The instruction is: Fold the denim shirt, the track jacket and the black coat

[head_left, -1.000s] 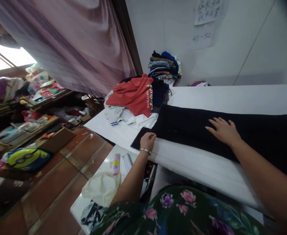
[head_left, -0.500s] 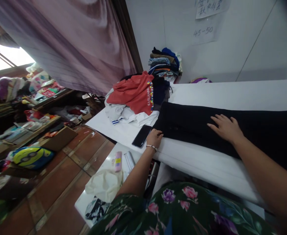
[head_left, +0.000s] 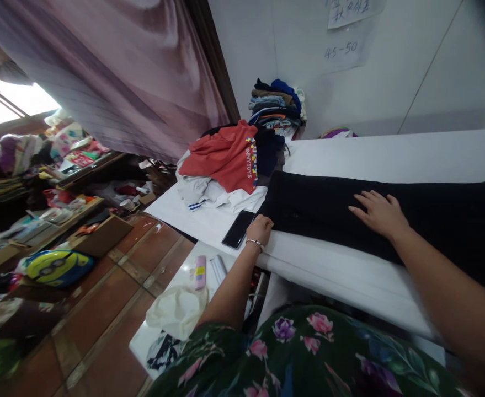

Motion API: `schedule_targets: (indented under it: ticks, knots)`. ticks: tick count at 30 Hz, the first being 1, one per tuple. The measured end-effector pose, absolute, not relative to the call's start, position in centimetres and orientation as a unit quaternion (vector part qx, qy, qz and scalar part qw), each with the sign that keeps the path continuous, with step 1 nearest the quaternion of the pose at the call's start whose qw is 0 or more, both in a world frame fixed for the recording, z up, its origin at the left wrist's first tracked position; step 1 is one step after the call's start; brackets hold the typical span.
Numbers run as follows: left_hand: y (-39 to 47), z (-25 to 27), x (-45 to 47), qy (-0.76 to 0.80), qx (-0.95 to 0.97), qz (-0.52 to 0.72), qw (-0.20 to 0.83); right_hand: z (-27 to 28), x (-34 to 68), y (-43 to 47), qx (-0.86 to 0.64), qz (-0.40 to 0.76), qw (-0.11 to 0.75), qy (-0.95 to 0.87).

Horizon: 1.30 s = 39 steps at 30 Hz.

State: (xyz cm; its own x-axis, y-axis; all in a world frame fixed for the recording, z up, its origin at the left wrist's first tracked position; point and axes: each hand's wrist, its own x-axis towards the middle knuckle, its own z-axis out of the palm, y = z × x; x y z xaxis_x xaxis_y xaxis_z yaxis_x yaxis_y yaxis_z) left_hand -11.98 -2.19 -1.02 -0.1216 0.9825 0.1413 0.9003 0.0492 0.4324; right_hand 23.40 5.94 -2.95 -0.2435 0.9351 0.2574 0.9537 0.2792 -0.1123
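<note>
A black garment [head_left: 350,212] lay stretched flat along the white table [head_left: 391,154]. The right hand [head_left: 380,214] rested on its middle, open with fingers spread, pressing the cloth so it stayed flat; it gripped nothing. The left hand [head_left: 260,227] was at the near left corner of the garment, fingers curled on the edge; whether it really pinched the cloth I cannot tell. A dark phone [head_left: 238,229] lay just beside this hand, and a red shirt [head_left: 225,157] topped a pile behind.
</note>
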Motion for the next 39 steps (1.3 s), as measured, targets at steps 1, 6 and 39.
schedule_targets:
  ticks: [1, 6, 39]
  knots:
    - [-2.2, -1.0, -12.0, 0.717, 0.655, 0.217, 0.096, -3.0, 23.4, 5.9, -0.599, -0.034, 0.138, -0.788]
    - [-2.3, -1.3, -12.7, 0.734, 0.584, 0.317, 0.139, -3.1, 23.4, 6.0, -0.599, -0.031, 0.140, -0.788]
    - [-3.4, 1.0, -16.4, 0.805, 0.545, 0.234, 0.011, -3.3, 23.6, 6.2, -0.595, -0.020, 0.149, -0.789]
